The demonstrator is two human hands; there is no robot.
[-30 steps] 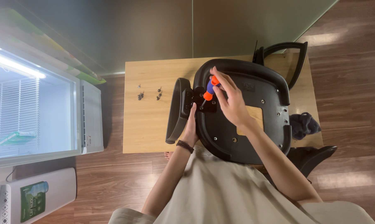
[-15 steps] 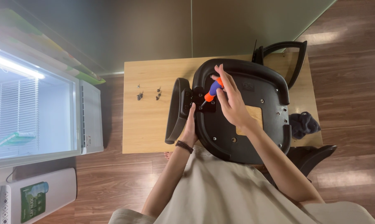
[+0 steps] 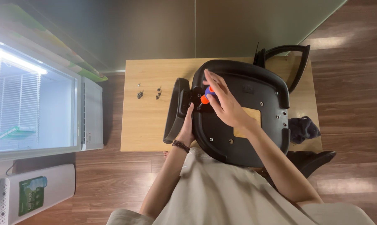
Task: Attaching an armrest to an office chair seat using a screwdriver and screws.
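A light wooden table (image 3: 155,125) is standing on a dark wood floor, bearing an upturned black chair seat (image 3: 255,112). At the seat's left edge, the right hand (image 3: 226,104) is curling its fingers around an orange-and-blue screwdriver (image 3: 205,96), its tip pointing down beside the black armrest (image 3: 176,110). The left hand (image 3: 187,127) is pressing loosely closed between armrest and seat. Small dark screws (image 3: 149,92) are lying left of the armrest.

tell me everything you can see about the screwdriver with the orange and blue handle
The screwdriver is short, with a stubby handle that looks like plastic, orange toward the tip and blue toward the top. It stands tilted over the armrest bracket at the left edge of the upturned black chair seat. The right hand grips its handle; the shaft is barely visible.
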